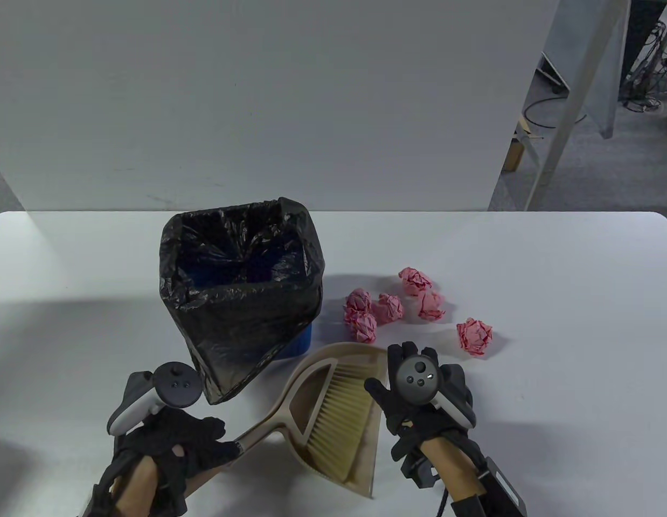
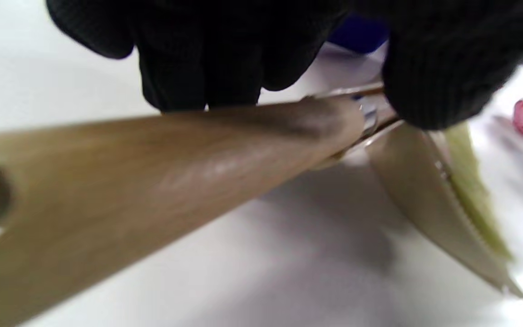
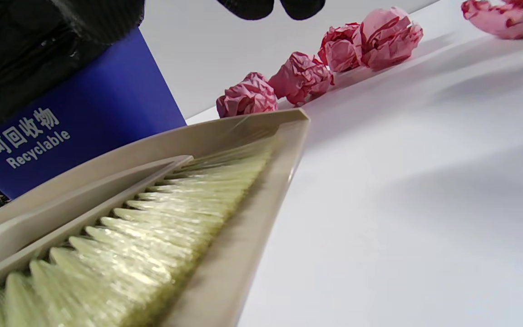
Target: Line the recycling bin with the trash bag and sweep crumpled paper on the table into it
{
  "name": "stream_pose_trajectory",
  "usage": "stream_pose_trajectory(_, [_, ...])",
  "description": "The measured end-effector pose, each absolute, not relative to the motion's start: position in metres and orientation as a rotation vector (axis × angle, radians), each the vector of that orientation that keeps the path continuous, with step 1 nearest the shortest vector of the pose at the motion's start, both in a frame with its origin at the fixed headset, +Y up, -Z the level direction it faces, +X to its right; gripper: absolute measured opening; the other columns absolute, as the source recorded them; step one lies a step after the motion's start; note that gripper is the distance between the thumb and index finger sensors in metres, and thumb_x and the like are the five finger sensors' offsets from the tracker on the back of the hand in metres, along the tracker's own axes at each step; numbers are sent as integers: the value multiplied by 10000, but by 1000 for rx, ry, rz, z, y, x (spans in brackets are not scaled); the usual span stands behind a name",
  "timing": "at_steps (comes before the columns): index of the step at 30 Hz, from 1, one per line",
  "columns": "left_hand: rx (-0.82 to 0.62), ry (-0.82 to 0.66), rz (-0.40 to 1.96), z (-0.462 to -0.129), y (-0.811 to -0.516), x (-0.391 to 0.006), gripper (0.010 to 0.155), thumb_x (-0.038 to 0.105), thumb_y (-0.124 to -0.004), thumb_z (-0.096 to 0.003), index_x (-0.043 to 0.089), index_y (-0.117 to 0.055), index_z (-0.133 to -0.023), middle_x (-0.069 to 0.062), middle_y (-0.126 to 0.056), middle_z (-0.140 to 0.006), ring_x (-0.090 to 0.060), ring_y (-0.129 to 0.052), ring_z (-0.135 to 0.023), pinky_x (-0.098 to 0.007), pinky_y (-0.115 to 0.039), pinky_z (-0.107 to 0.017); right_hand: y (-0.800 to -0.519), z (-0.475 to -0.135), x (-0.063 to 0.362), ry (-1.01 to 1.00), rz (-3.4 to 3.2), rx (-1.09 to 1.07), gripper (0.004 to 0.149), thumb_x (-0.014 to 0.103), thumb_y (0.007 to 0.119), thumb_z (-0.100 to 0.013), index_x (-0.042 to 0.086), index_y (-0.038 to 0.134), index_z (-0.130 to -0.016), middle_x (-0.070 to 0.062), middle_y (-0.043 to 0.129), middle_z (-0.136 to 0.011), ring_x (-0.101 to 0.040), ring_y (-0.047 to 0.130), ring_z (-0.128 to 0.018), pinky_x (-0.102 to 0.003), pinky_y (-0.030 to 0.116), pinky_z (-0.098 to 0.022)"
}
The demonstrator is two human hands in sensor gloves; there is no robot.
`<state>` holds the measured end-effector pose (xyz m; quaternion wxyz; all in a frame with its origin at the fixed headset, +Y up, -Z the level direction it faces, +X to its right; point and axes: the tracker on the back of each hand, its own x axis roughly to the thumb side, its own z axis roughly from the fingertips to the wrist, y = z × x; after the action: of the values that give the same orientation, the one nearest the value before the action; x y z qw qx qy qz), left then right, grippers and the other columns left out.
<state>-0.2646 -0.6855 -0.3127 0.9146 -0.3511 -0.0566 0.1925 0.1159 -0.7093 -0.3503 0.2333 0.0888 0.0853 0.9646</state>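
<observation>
- Since the black trash bag (image 1: 242, 301) already drapes over the rim of the blue recycling bin (image 1: 298, 342), I judge the lining step done; the bin stands on the desk (image 1: 554, 280) left of centre, its mouth open upward.
- Sweeping has not started: six pink crumpled paper balls (image 1: 390, 308) lie loose on the desk just right of the bin, five clustered and one (image 1: 474, 336) a little apart toward the right.
- My left hand (image 1: 188, 439) has its fingers curled around the beige handle (image 1: 258, 433) of the dustpan (image 1: 341, 361), and the left wrist view confirms that grip.
- The brush (image 1: 333, 417) lies nested in the pan, bristles up, not yet taken out.
- My right hand (image 1: 419, 396) hovers spread over the pan's right edge, fingers straight, holding nothing I can see.
- Left to do, as I judge it: free the brush, gather the balls into the pan, tip them into the bag.
- For room, the pan's far lip sits close to the bin's base and near the closest ball, so it is tight there.
- Right of the paper the desk runs bare to its rounded edge, with space to sweep leftward.
</observation>
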Motion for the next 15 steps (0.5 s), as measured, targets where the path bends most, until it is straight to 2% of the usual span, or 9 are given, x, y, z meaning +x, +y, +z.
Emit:
stream_pose_trajectory(3, [-780,-140,368,-314,-693,-258,942,505,-953,-402,-45,-609,-1085,-248,-987,-910,-476,-1024,-731,-714,-730,-576,-710,-350,116,248,2640,235,807,539,510,-610,0,223,-1138,-353,191,-1185,-657,108,-951,-795,189,-597])
stream_pose_trajectory(6, [-791,-119,346,-315,-697,-257,866,415,-950,-440,-47,-588,-1077,-162,-1035,-804,-390,-1067,-613,-682,-769,-545,-710,-350,117,257,2635,229,806,537,511,-610,-1,224,-1137,-355,191,-1184,-657,112,-950,-794,191,-598])
stream_pose_trajectory(11, [-666,-70,273,-318,-687,-261,784,362,-864,-513,53,-484,-1124,-148,-870,-896,-396,-900,-702,-709,-623,-626,-710,-349,118,270,2623,224,804,535,511,-610,-2,227,-1136,-354,193,-1184,-657,119,-951,-794,198,-599])
stream_pose_trajectory(15, [-596,-133,247,-320,-679,-263,776,409,-820,-541,110,-424,-1137,-84,-822,-917,-329,-870,-716,-664,-619,-652,-710,-349,118,271,2612,225,802,534,511,-611,-3,229,-1135,-355,194,-1183,-658,124,-952,-794,201,-601])
